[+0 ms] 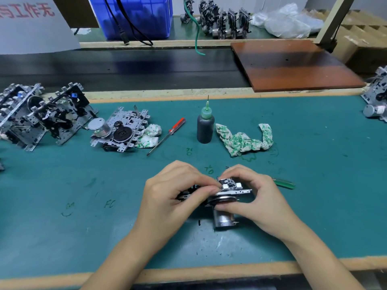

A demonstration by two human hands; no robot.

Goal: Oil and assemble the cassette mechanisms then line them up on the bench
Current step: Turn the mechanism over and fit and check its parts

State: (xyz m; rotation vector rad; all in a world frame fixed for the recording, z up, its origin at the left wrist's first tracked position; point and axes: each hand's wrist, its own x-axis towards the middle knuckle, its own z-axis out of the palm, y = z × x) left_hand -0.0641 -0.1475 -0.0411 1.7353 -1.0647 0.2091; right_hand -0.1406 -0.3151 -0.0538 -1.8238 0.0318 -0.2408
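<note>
A teal-green mat (314,164) covers the workbench, with a black conveyor belt (125,68) running behind it. Near the front edge, both hands hold a small cassette mechanism of stamped silver metal and black plastic (228,190), with its cylindrical steel motor (223,219) hanging below. The left hand (173,191) curls round the mechanism's left end, fingertips pinching at the top plate. The right hand (257,197) wraps the right end, thumb beneath by the flywheel. What the fingertips are seating is too small to tell.

The mechanism looks rigid but light, motor-heavy at one end, with thin levers and springs that would likely bend or unhook. It is best gripped by the plate edges and kept off any oiled parts.

Behind stand a dark oil bottle with a green needle cap (205,127), a red-handled screwdriver (167,136) and a green-printed white rag (244,141). Finished mechanisms (52,116) line up at the left.
</note>
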